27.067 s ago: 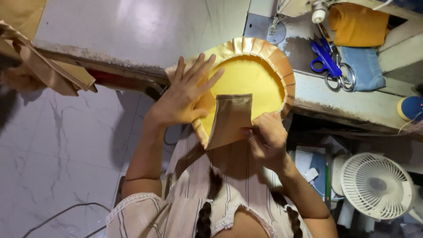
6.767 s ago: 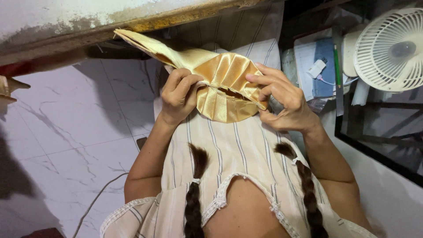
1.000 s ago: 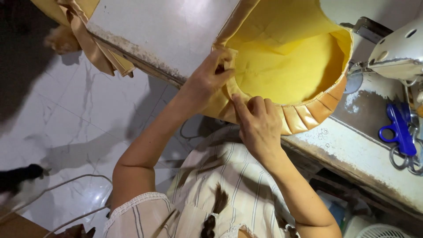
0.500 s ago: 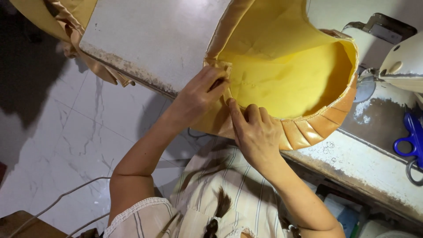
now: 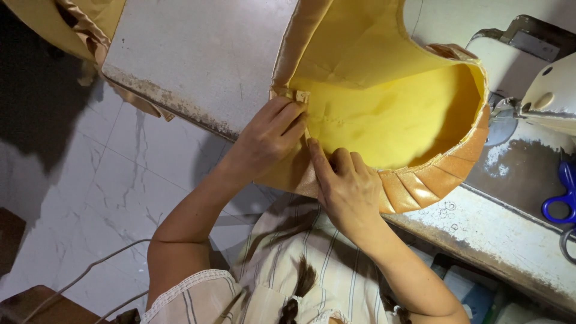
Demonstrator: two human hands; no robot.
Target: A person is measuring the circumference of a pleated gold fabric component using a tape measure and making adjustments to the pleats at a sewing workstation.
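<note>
Much of the scene was cut off from you: the sewing machine (image 5: 540, 78) ran out of the picture at the right edge, only the blue handle of the scissors (image 5: 561, 201) showed there, and a second heap of golden fabric (image 5: 66, 27) was cropped at the table's far left corner. Your fingertips were partly buried in folds, so the exact pinch could not be made out.

The yellow-lined fabric piece (image 5: 384, 114) with its pleated golden satin rim lay on the worn sewing table (image 5: 204, 54), spilling over the table's near edge toward your lap.

Your left hand (image 5: 267, 138) was closed narrowly on the piece's rim at the near edge, fingers curled over the fold beside a small tan tab. Your right hand (image 5: 345, 186) pressed on the same rim just beside it, forefinger stretched along the seam, the other fingers bent against the satin pleats; the two hands nearly touched.

Below the table's edge, your striped garment and a braid showed above pale marbled floor.
</note>
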